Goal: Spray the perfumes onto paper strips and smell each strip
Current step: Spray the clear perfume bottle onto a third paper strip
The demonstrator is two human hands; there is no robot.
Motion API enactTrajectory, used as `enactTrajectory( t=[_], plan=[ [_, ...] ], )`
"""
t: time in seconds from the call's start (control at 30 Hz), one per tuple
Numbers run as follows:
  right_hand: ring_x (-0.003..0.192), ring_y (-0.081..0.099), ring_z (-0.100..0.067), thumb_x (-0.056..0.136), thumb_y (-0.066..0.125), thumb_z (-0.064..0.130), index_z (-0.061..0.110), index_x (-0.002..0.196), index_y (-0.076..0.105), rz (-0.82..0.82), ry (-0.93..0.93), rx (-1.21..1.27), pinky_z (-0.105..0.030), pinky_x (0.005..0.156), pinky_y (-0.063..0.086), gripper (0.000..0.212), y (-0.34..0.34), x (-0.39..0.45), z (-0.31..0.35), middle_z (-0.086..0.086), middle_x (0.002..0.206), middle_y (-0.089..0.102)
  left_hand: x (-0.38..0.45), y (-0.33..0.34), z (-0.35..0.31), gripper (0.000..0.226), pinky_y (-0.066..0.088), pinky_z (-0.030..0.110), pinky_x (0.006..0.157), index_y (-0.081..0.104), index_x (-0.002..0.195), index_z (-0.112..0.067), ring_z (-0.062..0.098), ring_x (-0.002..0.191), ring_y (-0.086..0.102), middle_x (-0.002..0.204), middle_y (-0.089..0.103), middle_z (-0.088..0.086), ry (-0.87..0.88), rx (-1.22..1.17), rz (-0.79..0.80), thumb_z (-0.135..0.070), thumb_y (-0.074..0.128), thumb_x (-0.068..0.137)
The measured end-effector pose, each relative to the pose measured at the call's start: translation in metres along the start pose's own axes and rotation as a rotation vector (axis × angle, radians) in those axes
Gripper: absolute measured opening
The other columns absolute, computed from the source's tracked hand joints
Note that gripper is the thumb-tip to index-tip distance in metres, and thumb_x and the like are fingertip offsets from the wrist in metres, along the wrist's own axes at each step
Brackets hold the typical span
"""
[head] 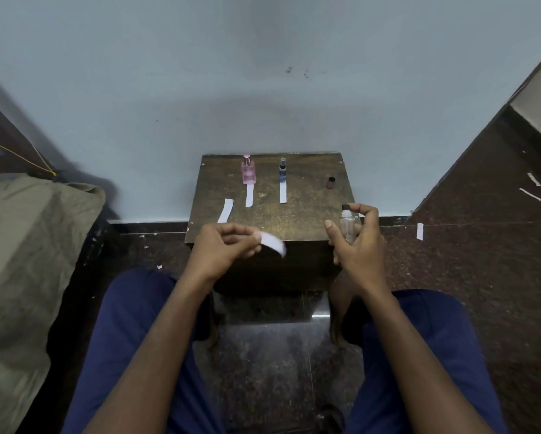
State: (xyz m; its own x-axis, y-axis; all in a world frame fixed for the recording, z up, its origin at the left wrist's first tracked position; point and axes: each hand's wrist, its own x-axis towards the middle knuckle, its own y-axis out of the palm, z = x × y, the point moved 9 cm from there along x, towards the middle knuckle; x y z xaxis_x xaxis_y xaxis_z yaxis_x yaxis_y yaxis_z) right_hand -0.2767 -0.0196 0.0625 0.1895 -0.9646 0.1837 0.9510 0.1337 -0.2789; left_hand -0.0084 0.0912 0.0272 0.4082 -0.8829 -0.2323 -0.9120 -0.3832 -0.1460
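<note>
My right hand (355, 242) grips a small clear spray bottle (347, 225) upright at the stool's front right, index finger curled over its nozzle. My left hand (222, 247) pinches a white paper strip (274, 244) that points right toward the bottle, above the stool's front edge. A pink perfume bottle (248, 170) and a slim blue spray bottle (283, 170) stand at the back of the wooden stool (310, 214), each with a paper strip lying in front: one strip (249, 195) by the pink bottle, another (283, 193) by the blue. A third loose strip (225, 210) overhangs the stool's left edge.
A small brown cap (331, 182) stands at the stool's back right. Paper scraps (420, 231) lie on the dark floor to the right. A bed with an olive cover (28, 252) is at the left. The wall is close behind the stool.
</note>
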Motion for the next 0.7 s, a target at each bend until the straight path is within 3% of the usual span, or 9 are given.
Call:
enactTrajectory(
  t=[0.1, 0.13, 0.23, 0.27, 0.33, 0.43, 0.57, 0.6, 0.7],
  plan=[
    [0.048, 0.063, -0.009, 0.100, 0.075, 0.021, 0.015, 0.133, 0.045, -0.007, 0.017, -0.026, -0.019, 0.045, 0.050, 0.045, 0.002, 0.005, -0.004, -0.017, 0.080, 0.070, -0.005, 0.017, -0.011, 0.015, 0.061, 0.013, 0.062, 0.081, 0.099, -0.011, 0.007, 0.070, 0.076, 0.080, 0.077, 0.006, -0.150, -0.601, 0.187, -0.012, 0.074, 0.086],
    [0.048, 0.063, -0.008, 0.100, 0.074, 0.020, 0.014, 0.132, 0.044, -0.009, 0.029, -0.029, -0.018, 0.045, 0.050, 0.044, 0.003, 0.007, -0.006, -0.017, 0.082, 0.071, -0.001, 0.010, -0.005, 0.014, 0.062, 0.015, 0.063, 0.080, 0.100, -0.012, 0.008, 0.072, 0.076, 0.081, 0.078, 0.005, -0.134, -0.491, 0.136, -0.013, 0.076, 0.086],
    [0.048, 0.064, -0.005, 0.101, 0.073, 0.019, 0.012, 0.128, 0.043, -0.008, 0.065, -0.054, -0.016, 0.045, 0.049, 0.041, 0.007, 0.010, -0.013, -0.017, 0.088, 0.073, 0.011, -0.014, 0.012, 0.009, 0.065, 0.032, 0.079, 0.084, 0.095, -0.021, 0.016, 0.084, 0.079, 0.084, 0.082, 0.000, -0.018, 0.439, -0.098, -0.017, 0.088, 0.088],
    [0.048, 0.064, -0.005, 0.101, 0.072, 0.018, 0.012, 0.126, 0.043, -0.002, 0.070, -0.069, -0.016, 0.045, 0.049, 0.040, 0.009, 0.012, -0.014, -0.018, 0.089, 0.073, 0.010, -0.013, 0.008, 0.008, 0.065, 0.031, 0.079, 0.085, 0.093, -0.021, 0.013, 0.082, 0.080, 0.082, 0.082, -0.002, 0.024, 0.569, -0.134, -0.017, 0.088, 0.087],
    [0.047, 0.064, -0.006, 0.100, 0.073, 0.017, 0.011, 0.124, 0.042, 0.003, 0.073, -0.072, -0.017, 0.045, 0.049, 0.039, 0.013, 0.013, -0.019, -0.020, 0.092, 0.073, 0.012, -0.005, 0.010, 0.012, 0.063, 0.022, 0.074, 0.084, 0.097, -0.017, 0.010, 0.079, 0.080, 0.080, 0.082, 0.000, 0.022, 0.311, -0.083, -0.016, 0.090, 0.086],
    [0.048, 0.065, -0.007, 0.098, 0.073, 0.017, 0.013, 0.121, 0.043, 0.004, 0.072, -0.090, -0.016, 0.047, 0.049, 0.039, 0.016, 0.017, -0.024, -0.021, 0.093, 0.072, 0.005, 0.024, 0.003, 0.019, 0.061, 0.014, 0.065, 0.077, 0.102, -0.008, 0.006, 0.069, 0.077, 0.076, 0.078, 0.002, -0.164, -0.507, 0.161, -0.015, 0.078, 0.085],
    [0.052, 0.068, -0.010, 0.097, 0.075, 0.020, 0.014, 0.119, 0.047, 0.015, 0.084, -0.082, -0.018, 0.048, 0.051, 0.036, 0.022, 0.019, -0.026, -0.014, 0.101, 0.070, 0.020, 0.005, 0.033, 0.013, 0.058, 0.022, 0.069, 0.083, 0.097, -0.024, -0.002, 0.073, 0.070, 0.077, 0.079, -0.009, -0.163, 0.216, -0.017, -0.027, 0.089, 0.086],
    [0.053, 0.069, -0.009, 0.097, 0.076, 0.020, 0.013, 0.118, 0.048, 0.024, 0.090, -0.079, -0.018, 0.048, 0.052, 0.035, 0.025, 0.021, -0.027, -0.010, 0.104, 0.070, 0.022, 0.007, 0.035, 0.015, 0.055, 0.020, 0.065, 0.082, 0.098, -0.025, -0.001, 0.073, 0.068, 0.079, 0.079, -0.010, -0.161, 0.209, -0.017, -0.029, 0.089, 0.085],
    [0.062, 0.074, -0.010, 0.095, 0.080, 0.025, 0.016, 0.112, 0.057, 0.021, 0.079, -0.103, -0.020, 0.053, 0.055, 0.030, 0.028, 0.026, -0.031, -0.006, 0.107, 0.073, 0.017, 0.035, 0.006, 0.022, 0.048, 0.011, 0.049, 0.076, 0.105, -0.015, 0.000, 0.061, 0.065, 0.082, 0.077, -0.006, -0.158, -0.474, 0.186, -0.022, 0.078, 0.085]
  ],
)
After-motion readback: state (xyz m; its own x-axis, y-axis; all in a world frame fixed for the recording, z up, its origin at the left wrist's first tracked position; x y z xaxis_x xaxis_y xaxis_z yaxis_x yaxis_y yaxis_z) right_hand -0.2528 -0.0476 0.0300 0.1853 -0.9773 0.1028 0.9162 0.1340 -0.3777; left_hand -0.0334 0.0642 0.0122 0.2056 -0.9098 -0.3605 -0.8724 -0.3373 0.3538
